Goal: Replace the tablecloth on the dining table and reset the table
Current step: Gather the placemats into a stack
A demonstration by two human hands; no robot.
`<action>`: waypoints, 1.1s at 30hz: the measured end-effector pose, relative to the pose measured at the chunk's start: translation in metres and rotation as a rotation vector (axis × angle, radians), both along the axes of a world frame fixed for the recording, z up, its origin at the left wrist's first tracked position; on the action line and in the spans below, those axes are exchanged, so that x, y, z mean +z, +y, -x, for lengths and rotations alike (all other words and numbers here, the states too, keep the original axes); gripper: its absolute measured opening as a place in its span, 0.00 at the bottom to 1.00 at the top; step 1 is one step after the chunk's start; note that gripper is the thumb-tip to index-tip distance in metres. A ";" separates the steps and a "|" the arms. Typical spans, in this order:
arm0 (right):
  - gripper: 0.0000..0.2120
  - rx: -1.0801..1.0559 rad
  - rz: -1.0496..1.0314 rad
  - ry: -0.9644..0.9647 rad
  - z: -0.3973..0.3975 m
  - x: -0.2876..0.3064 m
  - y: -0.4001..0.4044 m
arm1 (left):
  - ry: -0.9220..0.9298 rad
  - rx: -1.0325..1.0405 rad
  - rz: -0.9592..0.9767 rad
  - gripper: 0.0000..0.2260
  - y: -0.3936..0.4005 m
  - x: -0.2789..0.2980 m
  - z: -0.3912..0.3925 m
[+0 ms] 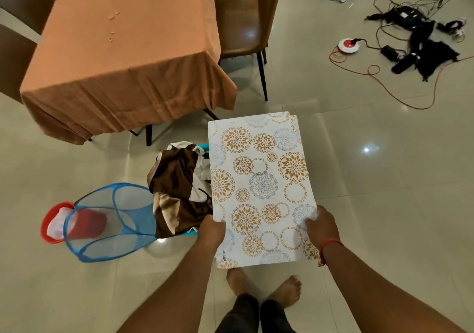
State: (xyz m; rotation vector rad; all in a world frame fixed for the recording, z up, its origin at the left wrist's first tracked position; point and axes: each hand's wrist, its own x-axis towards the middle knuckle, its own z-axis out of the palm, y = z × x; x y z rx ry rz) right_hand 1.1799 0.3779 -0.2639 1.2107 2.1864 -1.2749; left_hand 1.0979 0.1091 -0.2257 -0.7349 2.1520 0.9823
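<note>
Tablecloth (123, 58): orange cloth lies spread over the counter, hanging well down the near end and the right side; small pale crumbs (111, 18) dot the top.
Placemats (261, 189): a stack of stiff white mats with gold and grey flower rings, held out level over the floor, near the counter's corner but apart from it.
Left hand (211, 231): fingers clamped on the stack's near left edge, thumb on top.
Right hand (320, 223): fingers clamped on the near right edge, thumb on top; a red thread circles the wrist.
Brown cloth (179, 191): a crumpled brown and white heap on something teal, just left of the mats and partly under them.
Mesh hamper (112, 219): blue, tipped on its side on the floor, with a red bucket (57, 222) at its far end.
Likely slip: both grips sit at one end, so the far end of the stack could droop and the top mats could slide off if it tilts.
Likely snag: the hanging hem by the corner could catch a mat edge; crumbs would scatter if the cloth were pulled carelessly.
Underfoot: bare feet (264, 289) on glossy tile; cables (410, 37) lie far right, well apart.
Open room: bare floor ahead and to the right; chairs (243, 25) crowd the counter's right side.
</note>
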 end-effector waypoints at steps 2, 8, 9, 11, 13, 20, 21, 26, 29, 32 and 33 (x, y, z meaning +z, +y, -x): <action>0.20 0.028 0.013 -0.025 0.000 -0.008 0.003 | -0.012 0.009 0.018 0.13 0.003 0.001 -0.001; 0.20 0.013 0.049 -0.012 -0.005 -0.002 0.004 | 0.000 -0.042 0.072 0.10 0.002 -0.004 -0.001; 0.19 -0.009 0.054 0.001 -0.006 0.002 0.004 | 0.020 -0.066 0.100 0.08 -0.001 -0.007 -0.001; 0.18 -0.045 0.054 0.024 -0.005 0.006 0.003 | 0.061 -0.094 0.152 0.04 -0.004 -0.007 0.000; 0.21 -0.065 0.036 0.046 -0.002 0.007 0.000 | 0.109 -0.092 0.173 0.03 -0.007 -0.006 -0.002; 0.23 -0.078 0.049 0.102 0.017 0.002 -0.017 | 0.089 -0.014 0.188 0.05 -0.026 -0.008 -0.008; 0.22 -0.076 0.048 0.081 0.017 0.000 -0.018 | 0.060 -0.009 0.178 0.07 -0.029 -0.012 -0.008; 0.13 -0.047 0.041 -0.013 0.016 -0.004 -0.021 | -0.022 0.008 0.122 0.15 -0.032 -0.019 0.002; 0.11 -0.059 0.010 -0.001 0.015 -0.006 -0.022 | -0.019 0.061 0.083 0.14 -0.029 -0.019 0.008; 0.08 -0.066 -0.041 0.006 0.016 -0.009 -0.022 | -0.008 0.091 0.078 0.14 -0.027 -0.020 0.013; 0.08 -0.063 -0.046 0.000 0.016 -0.011 -0.021 | -0.010 0.095 0.082 0.15 -0.027 -0.021 0.014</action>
